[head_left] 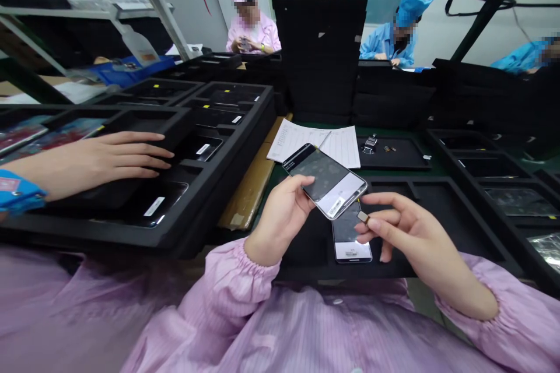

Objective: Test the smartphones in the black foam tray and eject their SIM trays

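Note:
My left hand (pixel 286 215) is closed round the edge of a smartphone screen (pixel 321 178), thumb on its face. The screen is tilted, dark over most of its face, with a pale band and a white barcode label at the near end. Between thumb and fingers, my right hand (pixel 400 227) pinches a small silvery rectangular part (pixel 363 217), close to the screen's lower corner. Below both hands a second smartphone screen (pixel 352 249) lies on the black foam tray (pixel 455 215), partly covered by my right fingers and the held screen.
At left, a co-worker's hand (pixel 109 160) lies over a foam tray (pixel 258 128) of labelled screens. A printed sheet (pixel 343 143) lies behind my hands, with small parts (pixel 370 143) beside it. More trayed screens (pixel 490 168) are at right. Tall black foam (pixel 321 58) stands behind.

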The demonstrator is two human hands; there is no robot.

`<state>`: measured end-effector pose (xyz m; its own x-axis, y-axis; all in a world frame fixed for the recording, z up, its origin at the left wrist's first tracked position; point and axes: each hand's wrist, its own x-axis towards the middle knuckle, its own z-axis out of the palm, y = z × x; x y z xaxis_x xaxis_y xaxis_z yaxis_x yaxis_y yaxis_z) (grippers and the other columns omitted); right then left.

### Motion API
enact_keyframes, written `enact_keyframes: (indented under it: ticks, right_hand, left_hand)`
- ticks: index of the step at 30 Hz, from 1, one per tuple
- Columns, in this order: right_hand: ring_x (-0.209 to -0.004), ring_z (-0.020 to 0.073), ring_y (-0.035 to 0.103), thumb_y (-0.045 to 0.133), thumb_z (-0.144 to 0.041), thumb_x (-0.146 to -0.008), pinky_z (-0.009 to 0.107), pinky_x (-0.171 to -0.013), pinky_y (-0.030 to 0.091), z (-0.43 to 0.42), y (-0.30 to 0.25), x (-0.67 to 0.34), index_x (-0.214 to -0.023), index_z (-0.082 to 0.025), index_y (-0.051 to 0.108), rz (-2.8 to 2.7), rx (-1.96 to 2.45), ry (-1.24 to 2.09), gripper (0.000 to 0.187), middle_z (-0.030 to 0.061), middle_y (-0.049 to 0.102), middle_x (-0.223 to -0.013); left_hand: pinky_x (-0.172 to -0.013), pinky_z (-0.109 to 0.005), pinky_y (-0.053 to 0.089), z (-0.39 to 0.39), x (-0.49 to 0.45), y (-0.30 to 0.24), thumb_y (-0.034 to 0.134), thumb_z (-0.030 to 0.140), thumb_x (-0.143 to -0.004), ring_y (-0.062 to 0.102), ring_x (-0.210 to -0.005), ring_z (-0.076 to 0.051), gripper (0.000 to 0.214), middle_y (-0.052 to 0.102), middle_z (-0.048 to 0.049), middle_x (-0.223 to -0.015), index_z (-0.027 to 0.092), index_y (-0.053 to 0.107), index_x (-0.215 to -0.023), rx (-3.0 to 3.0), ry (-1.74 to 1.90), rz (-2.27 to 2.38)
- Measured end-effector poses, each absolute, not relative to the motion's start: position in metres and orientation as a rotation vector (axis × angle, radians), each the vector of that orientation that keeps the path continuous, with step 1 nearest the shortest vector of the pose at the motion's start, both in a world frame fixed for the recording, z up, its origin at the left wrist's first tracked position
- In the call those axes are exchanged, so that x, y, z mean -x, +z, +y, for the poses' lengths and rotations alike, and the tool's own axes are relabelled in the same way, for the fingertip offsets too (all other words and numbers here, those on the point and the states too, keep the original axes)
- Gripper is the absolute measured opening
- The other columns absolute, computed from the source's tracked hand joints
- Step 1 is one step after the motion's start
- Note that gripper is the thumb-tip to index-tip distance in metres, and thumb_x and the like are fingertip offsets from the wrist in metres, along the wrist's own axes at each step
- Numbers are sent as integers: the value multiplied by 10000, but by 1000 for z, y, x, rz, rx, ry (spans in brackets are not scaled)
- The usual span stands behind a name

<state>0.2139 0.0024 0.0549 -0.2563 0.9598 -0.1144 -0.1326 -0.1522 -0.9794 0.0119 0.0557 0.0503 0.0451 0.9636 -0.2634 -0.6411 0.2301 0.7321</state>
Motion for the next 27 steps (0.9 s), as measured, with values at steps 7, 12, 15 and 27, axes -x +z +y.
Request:
enact_keyframes:
  ticks: [7,12,15,27]
  right_hand:
    - [-749,218,744,851,-409,-725,172,-401,537,2,48,-200,-798,-195,730,-1138,1021,1706,256,87,755,-842]
    - [-892,234,745,834,-418,-753,177,-473,574,-1,48,-194,-715,-192,658,-1128,968,1752,289,99,757,-919]
    - [-912,252,745,833,-438,-748,182,-462,567,0,48,-192,-703,-187,624,-1124,972,1763,330,112,755,-911]
    - [-728,225,729,831,-514,-720,229,-430,548,6,33,-188,-738,-203,628,-1174,1052,1565,372,65,720,-755]
  left_hand:
    - [-871,-347,570,47,-18,59,616,66,-713,707,-982,-224,240,754,-59,-958,124,677,-937,-387,1325,825]
    - [-824,-325,560,44,-21,60,637,72,-707,708,-932,-204,314,744,-28,-922,146,657,-1011,-442,1383,827]
    - [-746,-298,549,42,-21,59,655,92,-707,706,-857,-188,322,732,-11,-883,161,643,-1021,-502,1414,851]
    - [-868,-336,548,26,-30,55,692,226,-794,672,-1103,-246,329,714,-18,-1152,255,595,-1107,-767,1599,887]
